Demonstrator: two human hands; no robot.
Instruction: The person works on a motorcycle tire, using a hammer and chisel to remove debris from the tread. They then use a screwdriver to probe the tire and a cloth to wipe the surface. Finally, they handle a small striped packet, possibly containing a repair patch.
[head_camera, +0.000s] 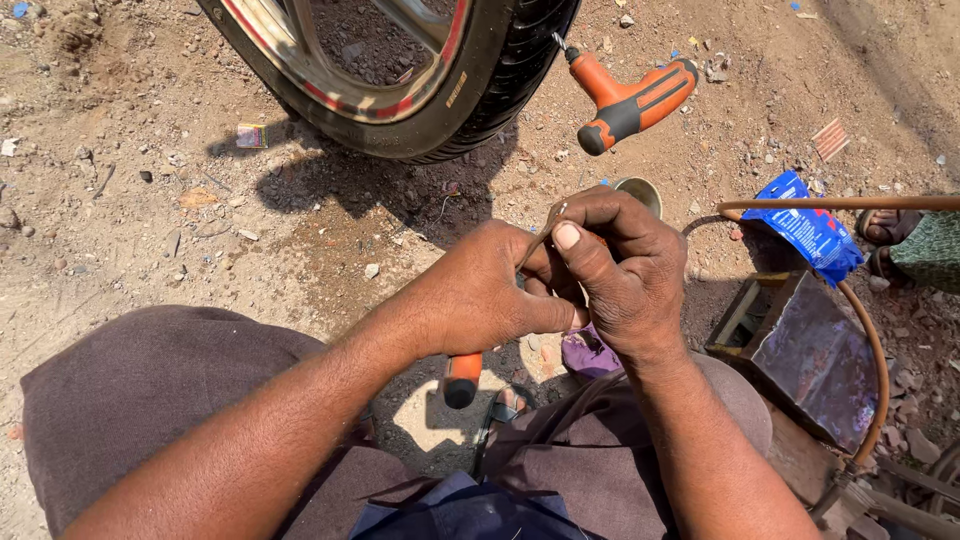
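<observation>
We see a thin brown repair strip (541, 237) pinched between our two hands, below the tyre (500, 90). Our right hand (625, 270) closes thumb and fingers on it; our left hand (490, 290) is curled shut around an orange-handled tool (462, 378). Another orange T-handle tool (630, 100) sticks in the tyre. A blue packet (805, 228) lies well right of the tyre.

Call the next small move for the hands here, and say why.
Probably keep feeding the thin brown strip through the tip of the orange-handled tool. The left hand grips that tool, handle end pointing down, while the right hand pinches the strip at its tip. A second orange T-handle tool already sticks out of the tyre, so that spot looks prepared.
</observation>
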